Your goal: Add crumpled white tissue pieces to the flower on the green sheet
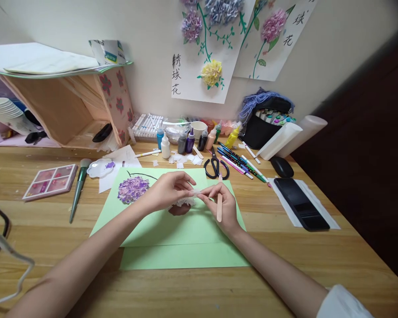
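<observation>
Over a sheet of green paper (146,234), my left hand (167,192) pinches a small white piece of paper (194,193) between thumb and fingers. My right hand (227,210) grips the other end of that piece with its fingertips. A wooden craft stick (219,208) is also held in the right hand, standing roughly upright across the fingers. Beneath the hands lies a brown rounded patch (179,210) with crumpled white paper bits (188,202) along its upper edge, partly hidden. Left of it on the sheet is a purple crumpled-paper flower (132,189) with a dark drawn stem.
Black-handled scissors (215,165) lie just behind the sheet, near white paper scraps (185,159) and several paint bottles (190,142). Pens (240,161), a mouse (281,167) and a phone (301,203) are to the right. A brush (78,190) and palette (49,182) lie left.
</observation>
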Tool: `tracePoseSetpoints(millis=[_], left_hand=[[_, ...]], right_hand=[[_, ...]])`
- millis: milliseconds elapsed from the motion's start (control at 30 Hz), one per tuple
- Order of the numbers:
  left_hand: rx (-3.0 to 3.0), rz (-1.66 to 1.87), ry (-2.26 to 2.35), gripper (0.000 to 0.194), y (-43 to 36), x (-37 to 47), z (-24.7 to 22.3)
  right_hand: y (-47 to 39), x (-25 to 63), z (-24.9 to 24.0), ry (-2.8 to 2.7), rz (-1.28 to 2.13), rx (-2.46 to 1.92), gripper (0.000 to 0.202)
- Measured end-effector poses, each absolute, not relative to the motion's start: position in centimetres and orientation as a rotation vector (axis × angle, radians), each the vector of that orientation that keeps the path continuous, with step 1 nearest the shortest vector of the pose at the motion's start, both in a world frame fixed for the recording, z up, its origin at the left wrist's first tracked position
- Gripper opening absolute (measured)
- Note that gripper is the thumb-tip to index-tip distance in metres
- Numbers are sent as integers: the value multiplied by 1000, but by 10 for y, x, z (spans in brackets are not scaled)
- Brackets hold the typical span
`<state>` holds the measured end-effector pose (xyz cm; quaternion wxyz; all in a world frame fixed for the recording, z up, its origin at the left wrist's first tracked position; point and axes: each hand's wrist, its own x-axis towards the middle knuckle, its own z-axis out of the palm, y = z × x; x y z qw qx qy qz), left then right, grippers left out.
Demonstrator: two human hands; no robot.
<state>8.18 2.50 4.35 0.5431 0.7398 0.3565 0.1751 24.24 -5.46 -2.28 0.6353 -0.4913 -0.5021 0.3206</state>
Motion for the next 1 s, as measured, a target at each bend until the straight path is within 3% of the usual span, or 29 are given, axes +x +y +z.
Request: tracePoseSetpoints(millis=[733, 1000], left_hand=[[1746, 538, 905, 26, 13, 90, 37], [1714, 564, 1101, 31, 11, 89, 40]], right_hand=[[-55, 245, -19, -1163, 802, -1092, 28], [-58, 247, -17, -1194, 454, -1067, 22]])
